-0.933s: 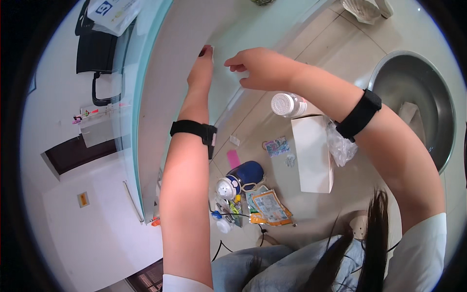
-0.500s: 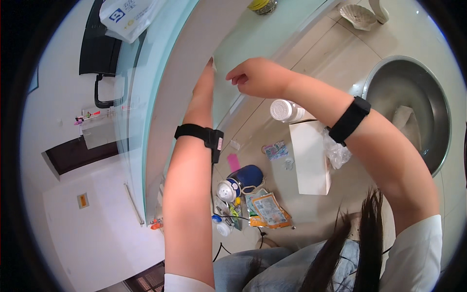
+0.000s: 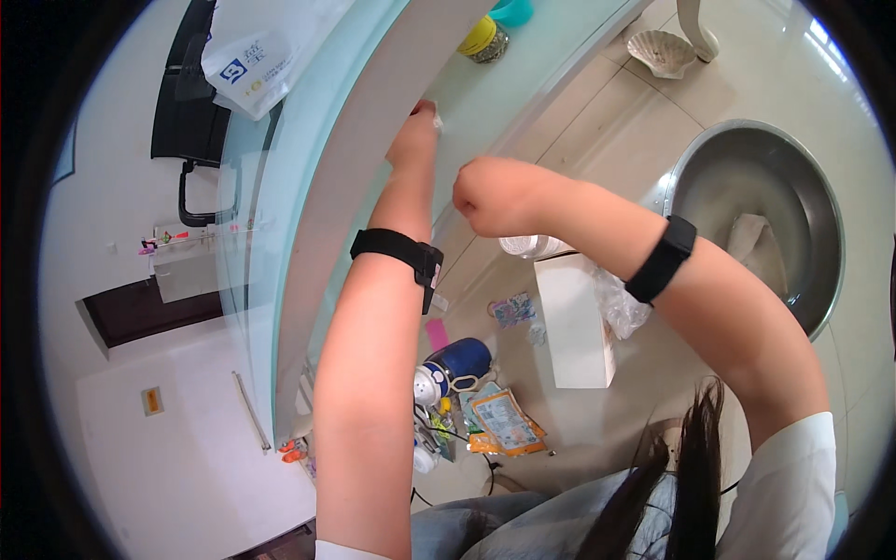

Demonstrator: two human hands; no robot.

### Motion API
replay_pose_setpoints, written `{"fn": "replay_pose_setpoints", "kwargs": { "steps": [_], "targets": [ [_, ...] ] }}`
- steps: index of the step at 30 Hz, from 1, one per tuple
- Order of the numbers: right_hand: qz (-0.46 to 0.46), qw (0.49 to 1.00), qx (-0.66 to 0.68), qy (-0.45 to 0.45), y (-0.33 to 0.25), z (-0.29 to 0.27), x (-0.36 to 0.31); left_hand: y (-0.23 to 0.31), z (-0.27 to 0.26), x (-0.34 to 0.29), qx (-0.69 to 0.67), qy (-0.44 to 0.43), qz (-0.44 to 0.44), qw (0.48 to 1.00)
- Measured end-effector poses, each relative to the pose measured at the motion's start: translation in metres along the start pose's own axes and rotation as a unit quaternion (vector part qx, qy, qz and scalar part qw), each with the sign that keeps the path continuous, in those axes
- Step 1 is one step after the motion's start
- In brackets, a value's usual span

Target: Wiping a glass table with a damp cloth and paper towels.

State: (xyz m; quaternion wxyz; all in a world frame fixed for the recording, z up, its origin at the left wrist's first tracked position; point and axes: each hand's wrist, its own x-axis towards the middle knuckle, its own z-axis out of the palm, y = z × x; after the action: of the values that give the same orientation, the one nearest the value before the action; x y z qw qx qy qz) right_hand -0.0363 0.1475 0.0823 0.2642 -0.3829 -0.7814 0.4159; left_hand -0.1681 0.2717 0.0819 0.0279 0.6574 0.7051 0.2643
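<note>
Our left hand (image 3: 413, 140) should press the white scrap (image 3: 437, 121) evenly; we cannot tell its grip. Our right hand (image 3: 488, 197) is curled together.

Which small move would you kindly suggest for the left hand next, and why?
Perhaps slide the left hand a little along the shelf, stopping short of the jar: a white piece shows at that hand, and the shelf's surface runs on from there toward the jar.
</note>
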Motion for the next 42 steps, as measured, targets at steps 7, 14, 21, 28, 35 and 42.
{"fn": "replay_pose_setpoints", "kwargs": {
  "steps": [7, 14, 21, 28, 35, 42],
  "targets": [
    [0.031, 0.97, -0.037, 0.238, 0.055, -0.044, -0.024, 0.052, 0.022, -0.014, -0.091, -0.019, 0.062, 0.994],
    [0.08, 0.983, -0.017, 0.167, 0.04, -0.059, -0.022, 0.064, 0.012, -0.018, -0.048, -0.056, 0.136, 0.988],
    [0.08, 0.984, 0.009, 0.16, 0.043, -0.062, -0.021, 0.061, -0.002, -0.03, -0.159, -0.186, 0.085, 0.966],
    [0.128, 0.986, -0.048, 0.099, 0.037, -0.065, -0.021, 0.045, 0.005, -0.014, -0.208, -0.044, -0.026, 0.977],
    [0.083, 0.982, 0.01, 0.167, 0.041, -0.056, -0.021, 0.059, 0.026, -0.002, -0.095, 0.036, 0.028, 0.994],
    [0.107, 0.987, -0.02, 0.118, 0.04, -0.057, -0.02, 0.056, 0.018, -0.009, -0.154, -0.019, 0.054, 0.986]
  ]
}}
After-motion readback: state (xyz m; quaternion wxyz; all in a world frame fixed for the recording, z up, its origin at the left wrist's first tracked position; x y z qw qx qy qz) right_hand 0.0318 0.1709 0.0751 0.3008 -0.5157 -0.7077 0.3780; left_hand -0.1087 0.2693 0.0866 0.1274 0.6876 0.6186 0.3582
